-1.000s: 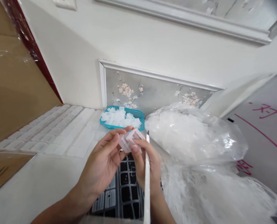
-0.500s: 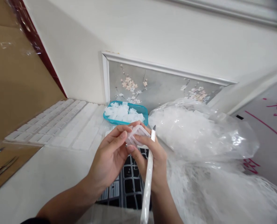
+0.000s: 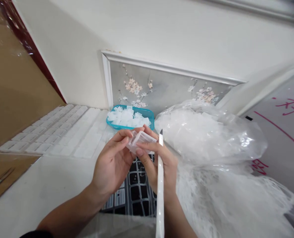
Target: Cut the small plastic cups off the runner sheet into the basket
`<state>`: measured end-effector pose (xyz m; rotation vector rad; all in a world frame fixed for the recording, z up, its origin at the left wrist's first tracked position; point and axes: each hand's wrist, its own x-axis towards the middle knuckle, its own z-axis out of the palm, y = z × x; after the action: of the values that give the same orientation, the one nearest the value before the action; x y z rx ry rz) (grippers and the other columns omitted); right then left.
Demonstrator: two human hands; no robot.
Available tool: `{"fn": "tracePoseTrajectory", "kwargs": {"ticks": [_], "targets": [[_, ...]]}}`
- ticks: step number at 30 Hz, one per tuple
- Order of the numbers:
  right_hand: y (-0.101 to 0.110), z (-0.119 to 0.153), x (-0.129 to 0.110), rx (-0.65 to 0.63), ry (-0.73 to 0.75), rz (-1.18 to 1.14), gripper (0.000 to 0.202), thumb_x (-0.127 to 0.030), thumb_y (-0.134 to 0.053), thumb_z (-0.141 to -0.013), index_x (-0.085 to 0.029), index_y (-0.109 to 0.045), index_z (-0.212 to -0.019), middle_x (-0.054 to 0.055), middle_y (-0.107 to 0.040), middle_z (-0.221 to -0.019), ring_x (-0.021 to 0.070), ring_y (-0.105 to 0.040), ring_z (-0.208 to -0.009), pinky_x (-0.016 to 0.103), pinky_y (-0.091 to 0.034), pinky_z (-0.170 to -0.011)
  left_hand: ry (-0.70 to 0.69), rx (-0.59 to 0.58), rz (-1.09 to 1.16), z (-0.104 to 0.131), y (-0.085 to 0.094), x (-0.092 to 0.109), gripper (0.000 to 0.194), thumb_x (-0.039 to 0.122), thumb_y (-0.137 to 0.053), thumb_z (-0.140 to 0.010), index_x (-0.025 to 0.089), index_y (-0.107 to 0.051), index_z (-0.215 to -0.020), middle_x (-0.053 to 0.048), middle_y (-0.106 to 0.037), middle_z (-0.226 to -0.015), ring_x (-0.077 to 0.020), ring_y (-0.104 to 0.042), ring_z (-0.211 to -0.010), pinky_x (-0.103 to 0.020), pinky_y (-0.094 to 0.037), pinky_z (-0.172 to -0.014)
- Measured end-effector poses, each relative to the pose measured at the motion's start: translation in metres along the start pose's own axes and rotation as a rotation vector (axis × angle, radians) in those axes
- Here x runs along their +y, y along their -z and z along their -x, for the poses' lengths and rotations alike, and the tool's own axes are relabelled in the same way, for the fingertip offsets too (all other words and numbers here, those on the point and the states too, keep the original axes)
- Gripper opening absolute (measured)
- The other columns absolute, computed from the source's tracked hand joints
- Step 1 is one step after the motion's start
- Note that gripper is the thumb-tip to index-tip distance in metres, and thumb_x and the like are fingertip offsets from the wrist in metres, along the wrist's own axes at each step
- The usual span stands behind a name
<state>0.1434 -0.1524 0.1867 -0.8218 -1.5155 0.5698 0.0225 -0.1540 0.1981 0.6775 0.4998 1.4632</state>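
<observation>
A small translucent white plastic piece is held between both hands at the centre. My left hand pinches its left edge with thumb and fingertips. My right hand grips its right side and also carries a long white pen-like tool, dark tip upward, between the fingers. Below the hands lies a black tray divided into cells, partly covered by the wrists; a few cells at its left hold clear ribbed pieces. Just behind the hands, a blue basket holds many small white translucent pieces.
Rows of white pieces cover the table's back left. A clear bag of white pieces bulges at the right, above a heap of thin white strands. Tweezers lie on cardboard at far left.
The view has shifted slightly, so the surroundings sit further left. Between the fingers the piece has tilted a little, and the white tool stands more upright.
</observation>
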Motion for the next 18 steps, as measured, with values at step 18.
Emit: {"fn": "tracePoseTrajectory", "kwargs": {"ticks": [18], "targets": [[0.012, -0.003, 0.025, -0.112, -0.038, 0.076, 0.053, -0.02, -0.068, -0.084, -0.03, -0.056, -0.135, 0.008, -0.067, -0.127, 0.018, -0.069, -0.088, 0.036, -0.058, -0.079, -0.402, -0.193, -1.057, -0.014, 0.023, 0.023, 0.024, 0.017, -0.081, -0.07, 0.029, -0.08, -0.091, -0.002, -0.074, -0.08, -0.0166, -0.057, -0.063, -0.025, -0.047, -0.065]]}}
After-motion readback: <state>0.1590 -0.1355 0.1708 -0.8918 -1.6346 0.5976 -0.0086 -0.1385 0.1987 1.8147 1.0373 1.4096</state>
